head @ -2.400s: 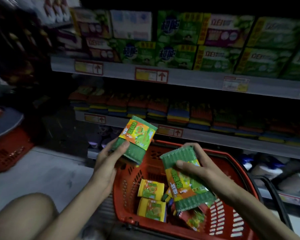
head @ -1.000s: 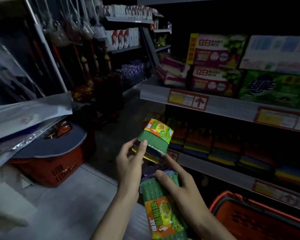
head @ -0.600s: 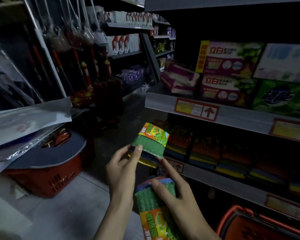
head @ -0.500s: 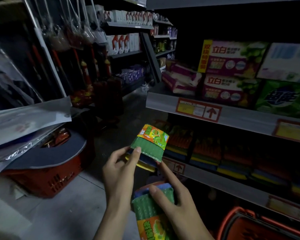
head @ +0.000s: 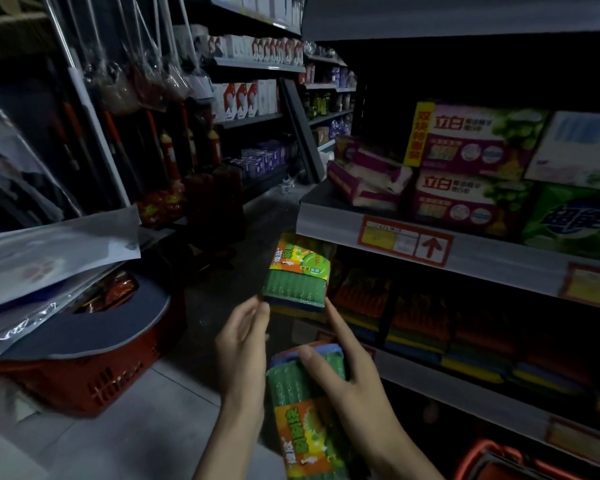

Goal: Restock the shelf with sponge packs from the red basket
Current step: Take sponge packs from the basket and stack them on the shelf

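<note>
My left hand (head: 243, 341) holds a green sponge pack (head: 297, 277) by its near edge, at the left end of the sponge shelf (head: 465, 389). The pack lies level, over the first stack of the dark row of sponge packs (head: 416, 320); whether it rests on that stack I cannot tell. My right hand (head: 354, 389) grips a second green and orange sponge pack (head: 305, 427) lower down, thumb on top. Its forefinger stretches up to the first pack's near right corner. Only a rim of the red basket (head: 492, 459) shows at the bottom right.
Above the sponges a shelf (head: 326, 220) carries boxed soap packs (head: 465, 168) and price tags. To the left stands another red basket (head: 84, 379) under a grey lid and plastic-wrapped goods. A dim aisle with more shelving runs back between them, with grey floor.
Since 2.4 s ago I turned from the red basket to the shelf's left end with both packs. In the last half second my left hand pushed its pack forward over the stack.
</note>
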{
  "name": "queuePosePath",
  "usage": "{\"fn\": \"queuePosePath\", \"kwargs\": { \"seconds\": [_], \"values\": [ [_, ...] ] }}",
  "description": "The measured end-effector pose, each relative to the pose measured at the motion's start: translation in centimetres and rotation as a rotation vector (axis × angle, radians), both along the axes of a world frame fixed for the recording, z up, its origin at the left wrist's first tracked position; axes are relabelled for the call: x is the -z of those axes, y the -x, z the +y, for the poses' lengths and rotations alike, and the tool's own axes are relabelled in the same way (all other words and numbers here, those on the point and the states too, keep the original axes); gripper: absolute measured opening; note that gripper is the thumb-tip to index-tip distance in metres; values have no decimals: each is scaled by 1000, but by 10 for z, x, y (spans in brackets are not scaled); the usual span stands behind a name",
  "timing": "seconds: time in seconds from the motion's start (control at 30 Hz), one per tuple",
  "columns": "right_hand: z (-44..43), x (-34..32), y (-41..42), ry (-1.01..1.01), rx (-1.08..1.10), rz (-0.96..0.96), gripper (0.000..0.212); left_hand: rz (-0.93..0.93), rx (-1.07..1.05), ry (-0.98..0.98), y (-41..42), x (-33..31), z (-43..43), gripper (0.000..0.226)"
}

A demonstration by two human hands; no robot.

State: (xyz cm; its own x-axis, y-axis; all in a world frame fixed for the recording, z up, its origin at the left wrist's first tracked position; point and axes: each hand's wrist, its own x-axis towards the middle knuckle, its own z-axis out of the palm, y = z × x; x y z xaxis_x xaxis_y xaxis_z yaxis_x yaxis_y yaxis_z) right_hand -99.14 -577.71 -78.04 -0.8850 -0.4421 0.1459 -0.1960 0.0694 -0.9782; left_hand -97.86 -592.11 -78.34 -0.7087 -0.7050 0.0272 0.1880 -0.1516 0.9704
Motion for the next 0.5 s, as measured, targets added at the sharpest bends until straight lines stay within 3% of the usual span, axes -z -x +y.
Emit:
{"fn": "queuePosePath", "kwargs": {
  "seconds": [0.17,0.3,0.5],
  "values": [
    [-7,0,19,162,-5,-114,72,-60,152,100,24,15,-12,51],
    [-14,1,28,227,32,-191,84,-70,210,180,40,18,-21,69],
    [-15,2,40,283,101,-257,82,-82,253,151,58,21,-24,70]
  ]
}}
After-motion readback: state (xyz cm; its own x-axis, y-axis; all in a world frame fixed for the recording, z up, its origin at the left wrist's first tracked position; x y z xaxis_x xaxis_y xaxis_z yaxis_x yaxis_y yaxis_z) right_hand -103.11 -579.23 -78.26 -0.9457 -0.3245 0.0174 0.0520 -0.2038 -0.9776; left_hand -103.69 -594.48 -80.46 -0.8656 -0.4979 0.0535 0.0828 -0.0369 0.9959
